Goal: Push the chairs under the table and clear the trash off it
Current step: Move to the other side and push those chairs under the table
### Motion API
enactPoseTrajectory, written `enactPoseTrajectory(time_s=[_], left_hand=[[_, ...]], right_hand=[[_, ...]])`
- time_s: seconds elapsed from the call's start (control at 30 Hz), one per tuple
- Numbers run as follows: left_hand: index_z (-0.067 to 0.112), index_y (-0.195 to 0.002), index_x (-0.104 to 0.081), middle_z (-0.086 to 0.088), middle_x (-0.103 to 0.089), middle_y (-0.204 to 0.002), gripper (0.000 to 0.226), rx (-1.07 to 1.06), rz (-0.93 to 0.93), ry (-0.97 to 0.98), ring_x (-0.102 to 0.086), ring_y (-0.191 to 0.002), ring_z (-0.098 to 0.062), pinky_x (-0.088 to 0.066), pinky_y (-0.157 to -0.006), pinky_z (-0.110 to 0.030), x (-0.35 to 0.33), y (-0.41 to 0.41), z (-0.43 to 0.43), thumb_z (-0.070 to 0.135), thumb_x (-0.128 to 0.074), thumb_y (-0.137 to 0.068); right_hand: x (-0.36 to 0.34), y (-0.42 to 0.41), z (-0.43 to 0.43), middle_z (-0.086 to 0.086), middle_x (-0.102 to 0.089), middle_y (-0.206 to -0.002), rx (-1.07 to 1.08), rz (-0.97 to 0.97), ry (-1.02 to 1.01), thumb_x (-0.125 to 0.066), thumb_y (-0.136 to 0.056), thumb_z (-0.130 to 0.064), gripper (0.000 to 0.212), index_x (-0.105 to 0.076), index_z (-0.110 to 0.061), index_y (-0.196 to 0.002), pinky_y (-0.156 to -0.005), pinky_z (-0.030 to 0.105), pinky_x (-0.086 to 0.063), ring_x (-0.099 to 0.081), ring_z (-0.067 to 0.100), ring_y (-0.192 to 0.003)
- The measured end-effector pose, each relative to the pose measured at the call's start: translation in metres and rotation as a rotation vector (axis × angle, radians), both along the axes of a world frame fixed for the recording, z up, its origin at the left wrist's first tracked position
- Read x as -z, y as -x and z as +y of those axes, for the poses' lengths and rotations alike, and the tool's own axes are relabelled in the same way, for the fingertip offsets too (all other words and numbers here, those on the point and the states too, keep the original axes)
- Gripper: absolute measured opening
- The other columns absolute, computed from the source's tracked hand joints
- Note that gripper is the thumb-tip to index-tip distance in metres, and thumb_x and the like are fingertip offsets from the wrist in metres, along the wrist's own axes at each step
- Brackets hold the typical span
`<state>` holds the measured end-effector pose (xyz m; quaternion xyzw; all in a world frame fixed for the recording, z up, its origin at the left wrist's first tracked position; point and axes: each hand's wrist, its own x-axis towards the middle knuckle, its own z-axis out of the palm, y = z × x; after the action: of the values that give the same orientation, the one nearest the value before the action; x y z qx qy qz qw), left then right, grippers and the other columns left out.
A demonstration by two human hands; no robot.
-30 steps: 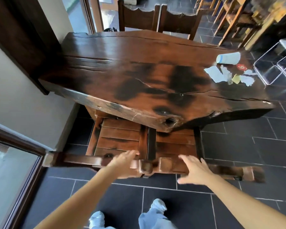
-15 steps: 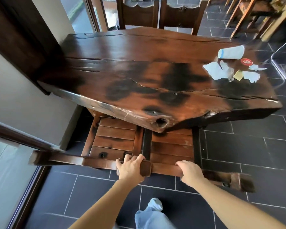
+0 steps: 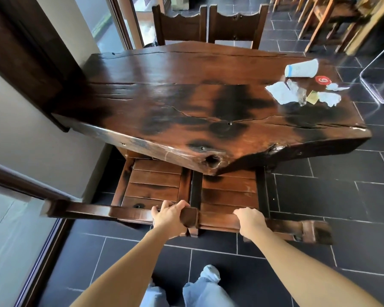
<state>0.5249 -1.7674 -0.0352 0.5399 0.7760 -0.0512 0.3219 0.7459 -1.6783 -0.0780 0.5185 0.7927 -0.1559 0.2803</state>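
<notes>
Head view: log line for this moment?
step: chairs | left hand: grips left chair back | right hand: grips right chair back | seats: partly under table | trash: cup, paper scraps on table

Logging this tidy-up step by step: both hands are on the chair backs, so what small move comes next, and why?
Probably push forward. The left hand and right hand grip the chair backs, yet the slatted seats stick out well past the table edge.

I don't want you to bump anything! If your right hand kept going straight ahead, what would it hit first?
Probably the table, at its thick near edge. The right hand grips the top rail of the chair and points across the seat toward it; heights are hard to judge.
</notes>
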Motion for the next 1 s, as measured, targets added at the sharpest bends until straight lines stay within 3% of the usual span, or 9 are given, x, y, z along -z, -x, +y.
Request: enactPoseTrajectory(time_s=[0.27, 0.6, 0.9, 1.0], left_hand=[[0.041, -0.119, -0.042, 0.013, -0.058, -0.119, 0.062, -0.018, -0.011, 0.013, -0.032, -0.124, -0.019, -0.016, -0.108, -0.054, 0.007, 0.001, -0.001, 0.025, -0.071, -0.066], [0.04, -0.115, -0.043, 0.019, -0.055, -0.123, 0.057, -0.019, 0.016, -0.011, -0.036, -0.122, -0.018, -0.017, -0.107, -0.053, 0.011, 0.001, 0.001, 0.028, -0.071, -0.066], [0.038, -0.12, -0.045, 0.004, -0.06, -0.113, 0.062, 0.031, 0.042, -0.043, -0.032, -0.127, -0.019, -0.01, -0.109, -0.057, 0.005, -0.008, -0.009, 0.034, -0.074, -0.065], [0.039, -0.123, -0.042, 0.01, -0.061, -0.118, 0.061, 0.066, 0.048, -0.056, -0.031, -0.131, -0.016, -0.01, -0.109, -0.055, 0.011, -0.006, -0.012, 0.037, -0.069, -0.069]], right_hand=[[0.004, -0.001, -0.001, 0.002, -0.06, -0.128, 0.005, -0.014, -0.021, -0.06, -0.089, -0.01, 0.048, -0.05, -0.024, -0.133, -0.093, 0.033, -0.048, -0.059, 0.024, -0.114], [0.002, -0.003, 0.007, 0.001, -0.047, -0.144, 0.008, 0.054, 0.146, -0.066, -0.085, -0.014, 0.07, -0.034, -0.028, -0.145, -0.102, 0.034, -0.042, -0.049, 0.024, -0.128], [0.001, -0.016, -0.001, 0.002, -0.053, -0.138, -0.003, 0.041, 0.089, -0.066, -0.081, -0.011, 0.07, -0.04, -0.03, -0.142, -0.095, 0.035, -0.048, -0.055, 0.026, -0.12], [0.005, -0.017, -0.001, 0.002, -0.053, -0.137, -0.003, 0.056, 0.114, -0.068, -0.082, -0.015, 0.069, -0.037, -0.03, -0.143, -0.095, 0.034, -0.048, -0.056, 0.026, -0.119]])
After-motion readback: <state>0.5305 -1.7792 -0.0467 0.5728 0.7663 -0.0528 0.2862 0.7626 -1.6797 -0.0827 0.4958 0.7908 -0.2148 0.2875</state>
